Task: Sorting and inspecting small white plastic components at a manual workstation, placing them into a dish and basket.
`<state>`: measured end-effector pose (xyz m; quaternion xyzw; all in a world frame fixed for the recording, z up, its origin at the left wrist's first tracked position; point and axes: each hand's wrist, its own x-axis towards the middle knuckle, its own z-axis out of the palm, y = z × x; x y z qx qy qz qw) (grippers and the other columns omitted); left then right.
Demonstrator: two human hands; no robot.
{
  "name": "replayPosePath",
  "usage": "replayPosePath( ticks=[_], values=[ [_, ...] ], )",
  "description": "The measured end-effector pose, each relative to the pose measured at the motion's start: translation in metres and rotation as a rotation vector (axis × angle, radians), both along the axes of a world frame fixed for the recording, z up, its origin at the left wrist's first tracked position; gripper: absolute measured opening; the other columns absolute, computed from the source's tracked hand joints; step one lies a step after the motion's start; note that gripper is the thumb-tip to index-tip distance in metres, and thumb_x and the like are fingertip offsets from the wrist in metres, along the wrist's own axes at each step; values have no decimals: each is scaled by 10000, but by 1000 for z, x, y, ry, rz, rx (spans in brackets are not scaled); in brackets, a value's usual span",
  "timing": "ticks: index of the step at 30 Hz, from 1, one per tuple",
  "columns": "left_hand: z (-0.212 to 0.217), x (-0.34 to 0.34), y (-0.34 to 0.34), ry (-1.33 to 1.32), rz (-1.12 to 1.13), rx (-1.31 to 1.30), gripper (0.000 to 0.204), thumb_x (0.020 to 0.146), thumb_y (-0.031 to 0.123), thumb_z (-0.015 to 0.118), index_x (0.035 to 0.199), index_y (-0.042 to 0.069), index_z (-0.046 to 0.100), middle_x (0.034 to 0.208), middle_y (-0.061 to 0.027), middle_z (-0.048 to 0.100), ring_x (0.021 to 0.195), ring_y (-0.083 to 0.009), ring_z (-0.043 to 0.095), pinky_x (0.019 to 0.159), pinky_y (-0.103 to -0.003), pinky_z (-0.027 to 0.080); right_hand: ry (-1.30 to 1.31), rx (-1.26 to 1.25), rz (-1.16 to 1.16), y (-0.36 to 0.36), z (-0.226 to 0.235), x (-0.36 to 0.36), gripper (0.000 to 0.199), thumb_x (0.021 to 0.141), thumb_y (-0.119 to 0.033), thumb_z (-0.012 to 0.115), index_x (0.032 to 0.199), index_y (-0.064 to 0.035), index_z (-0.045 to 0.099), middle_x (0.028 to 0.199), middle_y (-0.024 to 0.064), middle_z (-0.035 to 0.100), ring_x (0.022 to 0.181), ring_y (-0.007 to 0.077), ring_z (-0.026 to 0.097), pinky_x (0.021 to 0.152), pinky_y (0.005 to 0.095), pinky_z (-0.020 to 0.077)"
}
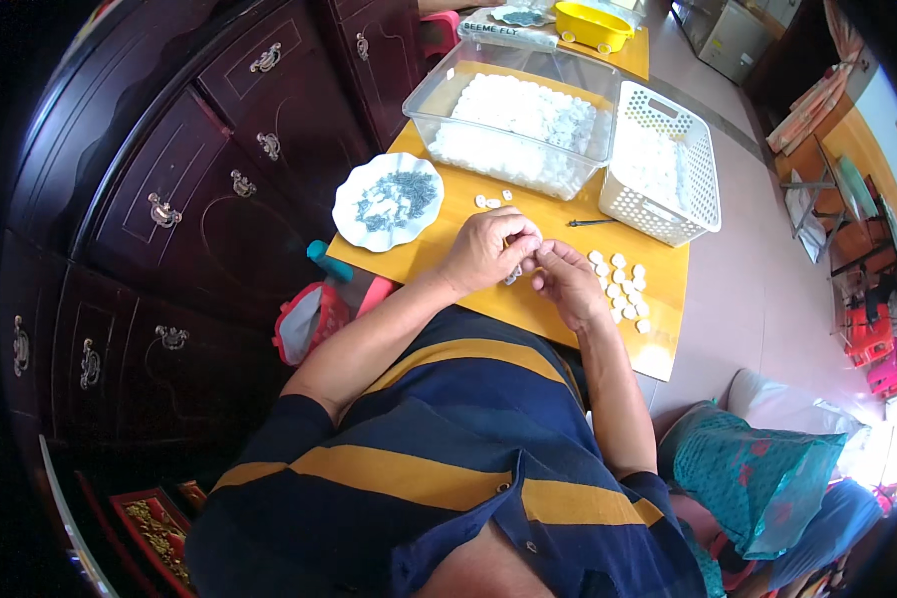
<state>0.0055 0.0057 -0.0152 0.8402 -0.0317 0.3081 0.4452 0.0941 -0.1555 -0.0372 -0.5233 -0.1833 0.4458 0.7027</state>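
Observation:
My left hand (486,251) and my right hand (571,285) meet over the near part of the yellow-orange table (540,327). Fingers and thumbs of both are pinched together, fingertips touching. Whatever sits between them is too small to name; a small greyish-white bit (513,275) shows under the left fingers. To the right of my right hand lie several white round pieces (618,288) in loose rows. Beyond the left hand are a few small white pieces with dark spots (492,202). A thin dark tool (590,222) lies past the right hand.
A scalloped white plate (346,212) with small dark bits stands at the left. Farther back are a clear plastic bin (431,128) and a perforated white basket (706,184), both holding white pieces. Dark drawers (299,110) line the left; a yellow toy-like tub (595,28) stands far off.

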Motion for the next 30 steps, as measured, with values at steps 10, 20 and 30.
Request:
replayPosePath(
  ticks=[10, 20, 30],
  values=[
    [13, -4, 7, 72, -74, 75, 89, 837, 110, 731, 846, 24, 710, 766, -97, 679, 704, -241, 687, 638, -342, 527, 206, 98, 67, -3, -8, 9, 136, 1008, -259, 612, 1005, -129, 654, 862, -23, 675, 670, 66, 596, 565, 195, 449],
    [1, -1, 8, 26, -47, 49, 71, 863, 61, 716, 822, 8, 690, 736, -45, 655, 623, -104, 613, 567, -254, 475, 199, 104, 0, 2, -12, 6, 100, 992, -224, 629, 985, -126, 647, 844, -29, 658, 669, 57, 583, 577, 196, 451],
    [1, -1, 15, 473, -167, -627, 141, 891, 122, 655, 779, 37, 670, 658, 31, 568, 587, -48, 514, 529, -218, 408, -399, 78, -292, 14, -11, -10, 134, 987, -178, 653, 939, -53, 669, 827, -16, 656, 686, 49, 548, 637, 210, 451]
  ],
)
